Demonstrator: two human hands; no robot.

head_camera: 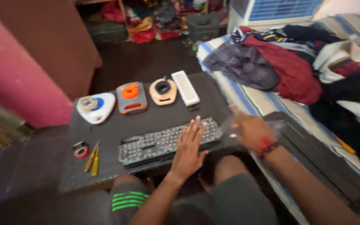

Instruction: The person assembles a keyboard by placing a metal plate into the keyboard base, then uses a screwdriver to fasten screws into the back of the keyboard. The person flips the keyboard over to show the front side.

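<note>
A dark grey keyboard (159, 143) lies on a low black table (105, 175) in front of my knees. My left hand (188, 148) rests flat on the keyboard's right half, fingers spread and holding nothing. My right hand (251, 132) is at the keyboard's right end, blurred by motion, with its fingers pointing left. A faint translucent shape shows around this hand, and I cannot tell whether it grips anything.
Along the table's back stand a white and blue casing (96, 108), a grey and orange one (131, 98), a peach one (162, 91) and a white slotted bar (185, 87). A red tape roll (80, 150) and yellow-handled tools (92, 159) lie front left. A clothes-strewn bed (296, 66) is right.
</note>
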